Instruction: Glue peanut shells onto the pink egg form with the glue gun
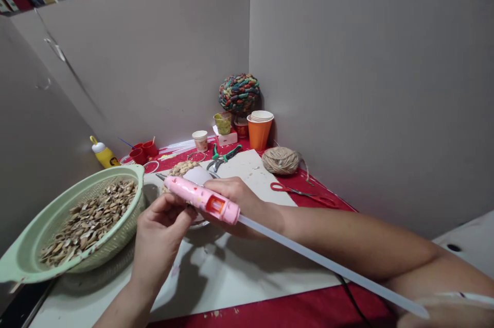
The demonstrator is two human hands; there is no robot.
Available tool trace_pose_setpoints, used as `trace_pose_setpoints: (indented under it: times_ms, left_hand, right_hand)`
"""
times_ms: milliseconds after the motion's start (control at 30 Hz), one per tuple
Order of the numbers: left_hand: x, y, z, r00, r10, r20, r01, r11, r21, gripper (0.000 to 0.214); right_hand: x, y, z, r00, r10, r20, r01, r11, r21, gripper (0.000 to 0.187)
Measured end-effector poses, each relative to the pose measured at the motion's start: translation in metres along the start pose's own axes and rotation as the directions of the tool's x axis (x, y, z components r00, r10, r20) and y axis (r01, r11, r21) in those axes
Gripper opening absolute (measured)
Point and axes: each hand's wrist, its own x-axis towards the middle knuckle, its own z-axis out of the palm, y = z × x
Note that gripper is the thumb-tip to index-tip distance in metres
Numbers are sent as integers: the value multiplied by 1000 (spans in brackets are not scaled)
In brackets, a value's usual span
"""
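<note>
A pink glue gun (pixel 200 199) is in my right hand (pixel 239 196), its nozzle pointing left. A long translucent glue stick (pixel 328 263) runs out of its back end toward the lower right. Just below the gun, the fingers of my left hand (pixel 160 227) are closed in a pinch; what they hold is hidden. Behind the gun is a round white ball (pixel 196 175), with tan shells (pixel 182 167) covering part of its surface. The gun and my hands hide most of the ball.
On the left stands a green colander (pixel 139 189) of loose shells (pixel 92 220). Twine (pixel 281 160), red scissors (pixel 301 193) and green-handled pliers (pixel 224 157) lie to the right and behind. Orange cups (pixel 260 132) and a multicoloured ball (pixel 239 92) stand by the wall corner.
</note>
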Motion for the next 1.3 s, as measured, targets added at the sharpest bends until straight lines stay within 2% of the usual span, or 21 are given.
trace_pose_setpoints:
  times_ms: [100, 300, 467, 567, 633, 667, 733, 800, 833, 900, 1000, 1133, 1233, 1300]
  left_hand:
    - [0, -3, 1, 1000, 26, -5, -25, 999, 40, 11]
    - [-5, -7, 1, 993, 96, -64, -84, 981, 177, 12]
    - [-12, -8, 1, 993, 91, -75, -79, 986, 145, 7]
    - [-12, -11, -1, 997, 32, -71, -27, 997, 72, 8]
    - [-10, -15, -4, 997, -4, -72, 5, 1000, 6, 12]
    - [-10, -18, -5, 997, -24, -70, 21, 999, -33, 14]
    - [-9, -21, -8, 997, -70, -43, 64, 990, -123, 16]
    - [-8, -23, -9, 993, -119, 20, 120, 967, -225, 15]
    - [-8, -22, -10, 989, -139, 53, 148, 951, -273, 14]
    - [-7, -20, -10, 982, -163, 96, 187, 920, -344, 12]
    - [-5, -17, -10, 979, -183, 89, 204, 895, -397, 13]
    - [-2, -16, -12, 983, -181, 28, 177, 901, -396, 14]
    - [-2, -19, -15, 991, -133, -22, 117, 929, -350, 14]
    - [-3, -21, -17, 995, -75, -61, 55, 955, -290, 14]
  right_hand:
    - [-1, 3, 0, 996, -54, 67, 57, 997, -48, 18]
    - [-3, 2, 3, 993, -28, 118, 36, 997, -72, 18]
    - [-6, 1, 8, 994, -41, 100, 41, 999, 1, 22]
    - [-7, 1, 10, 998, 25, 58, -28, 999, 38, 26]
    - [-6, -3, 12, 990, 133, 55, -138, 987, 87, 24]
    - [-5, -6, 12, 972, 220, 79, -229, 965, 131, 21]
    - [-3, -11, 12, 900, 397, 180, -432, 867, 247, 16]
    - [-1, -13, 13, 830, 480, 286, -557, 750, 357, 18]
    - [0, -13, 14, 815, 485, 315, -578, 704, 411, 22]
    - [1, -11, 15, 819, 473, 325, -573, 640, 513, 28]
    - [0, -7, 16, 802, 511, 310, -587, 576, 569, 31]
    - [-2, -10, 11, 827, 463, 318, -560, 634, 534, 33]
    - [1, -17, 5, 847, 423, 323, -528, 744, 409, 32]
    - [3, -22, 3, 869, 411, 275, -480, 835, 270, 25]
